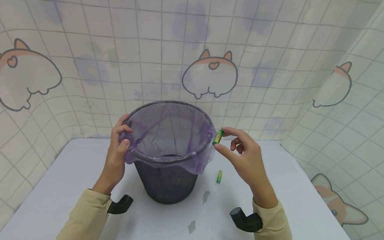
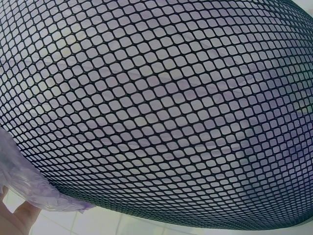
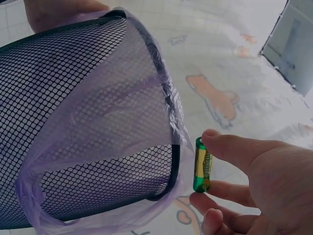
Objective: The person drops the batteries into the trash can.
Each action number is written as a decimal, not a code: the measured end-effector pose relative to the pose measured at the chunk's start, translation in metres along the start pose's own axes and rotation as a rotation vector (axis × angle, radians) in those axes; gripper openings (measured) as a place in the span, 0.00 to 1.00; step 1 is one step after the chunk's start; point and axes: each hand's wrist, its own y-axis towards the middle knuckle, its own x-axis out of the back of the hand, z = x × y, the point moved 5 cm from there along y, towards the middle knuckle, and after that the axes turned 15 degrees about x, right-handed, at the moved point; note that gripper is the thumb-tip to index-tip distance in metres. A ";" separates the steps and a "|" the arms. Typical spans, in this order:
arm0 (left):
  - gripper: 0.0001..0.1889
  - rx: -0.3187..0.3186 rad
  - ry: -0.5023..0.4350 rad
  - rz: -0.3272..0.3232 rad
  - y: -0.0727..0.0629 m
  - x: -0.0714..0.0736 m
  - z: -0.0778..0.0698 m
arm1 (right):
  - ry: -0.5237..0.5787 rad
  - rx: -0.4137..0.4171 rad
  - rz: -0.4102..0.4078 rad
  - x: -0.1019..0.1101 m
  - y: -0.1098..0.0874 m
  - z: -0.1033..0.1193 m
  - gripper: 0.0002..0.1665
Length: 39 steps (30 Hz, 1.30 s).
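Observation:
A black mesh wastebasket (image 1: 168, 188) stands tilted on the white table, lined with a thin purple trash bag (image 1: 199, 161) folded over its rim. My left hand (image 1: 115, 158) grips the rim on the left side, fingers over the edge and bag. Just outside the right side of the rim, my right hand (image 1: 247, 158) pinches a green and yellow battery (image 3: 201, 166) by its ends between thumb and fingertip. Another such battery (image 1: 219, 176) lies on the table below that hand. In the left wrist view the mesh fills most of the frame.
The white table (image 1: 60, 193) carries two grey patches (image 1: 206, 197) in front of the wastebasket. A tiled-pattern curtain (image 1: 168, 43) with cartoon corgis hangs behind and along the sides. Black wrist mounts (image 1: 246, 220) stick out from both sleeves.

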 end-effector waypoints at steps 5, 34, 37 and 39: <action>0.18 -0.004 0.005 0.000 0.000 0.000 0.000 | 0.002 0.004 0.005 -0.003 0.003 0.001 0.25; 0.18 -0.008 0.028 -0.006 0.001 0.000 -0.001 | 0.006 0.064 -0.024 -0.012 0.018 0.010 0.26; 0.19 -0.010 0.032 -0.006 0.000 0.000 -0.001 | 0.024 0.067 -0.017 -0.014 0.019 0.011 0.27; 0.19 -0.007 0.031 -0.005 0.000 0.001 -0.002 | 0.026 0.067 -0.009 -0.015 0.019 0.011 0.27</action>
